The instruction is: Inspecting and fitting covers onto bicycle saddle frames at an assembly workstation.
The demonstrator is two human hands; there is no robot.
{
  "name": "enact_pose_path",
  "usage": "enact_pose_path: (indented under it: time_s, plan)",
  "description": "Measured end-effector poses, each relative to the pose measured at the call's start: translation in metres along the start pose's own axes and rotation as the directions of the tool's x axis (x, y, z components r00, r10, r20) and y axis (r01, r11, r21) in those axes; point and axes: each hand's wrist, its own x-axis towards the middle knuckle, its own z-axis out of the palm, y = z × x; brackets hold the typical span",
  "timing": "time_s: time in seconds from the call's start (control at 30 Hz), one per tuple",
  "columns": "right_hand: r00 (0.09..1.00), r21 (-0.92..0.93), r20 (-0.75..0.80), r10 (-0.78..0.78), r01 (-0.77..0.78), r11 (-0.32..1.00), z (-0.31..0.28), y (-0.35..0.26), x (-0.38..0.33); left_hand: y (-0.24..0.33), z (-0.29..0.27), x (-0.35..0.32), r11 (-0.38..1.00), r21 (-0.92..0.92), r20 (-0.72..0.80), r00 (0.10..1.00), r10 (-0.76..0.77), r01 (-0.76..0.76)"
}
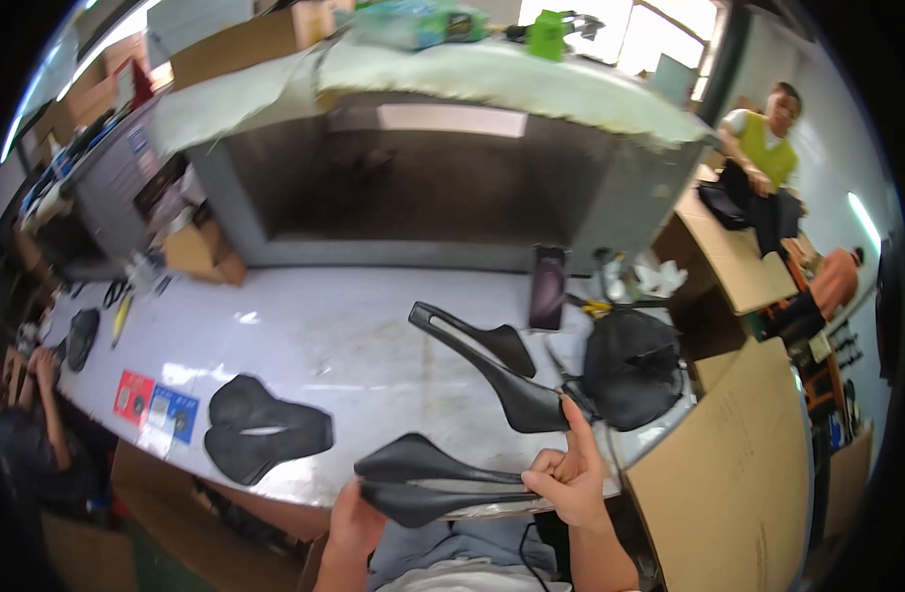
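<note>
Close to my body, both hands hold one black bicycle saddle shell with a long slot down its middle [428,479]. My left hand [352,523] grips its underside at the left end. My right hand [569,476] grips the right end, index finger pointing up. Just beyond it a second black saddle shell [492,365] lies on the white worktable [344,326], its narrow nose pointing to the far left. A third, wider black saddle [265,429] lies on the table to my left.
A pile of black saddle covers [632,367] sits at the table's right end beside a dark phone [548,286]. Red and blue cards [156,405] lie at the left edge. A grey booth [423,187] stands behind. Cardboard sheets [728,474] lean at right. Other people work nearby.
</note>
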Motion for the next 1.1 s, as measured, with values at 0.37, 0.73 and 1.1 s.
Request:
enact_pose_path:
  time_s: [0.37, 0.73, 1.1]
  plan:
    - [0.974, -0.54, 0.221, 0.055, 0.075, 0.839, -0.007, 0.055, 0.045, 0.038, -0.008, -0.02, 0.866, 0.43, -0.214, 0.903, 0.372, -0.255]
    - [0.866, -0.163, -0.269, 0.421, -0.472, 0.867, -0.027, 0.046, 0.027, 0.017, 0.021, -0.033, 0.896, 0.273, -0.264, 0.868, 0.42, -0.351]
    - [0.922, -0.85, 0.296, -0.25, 0.374, 0.372, -0.014, 0.031, 0.027, -0.002, 0.048, -0.025, 0.941, -0.059, -0.295, 0.907, 0.302, -0.332]
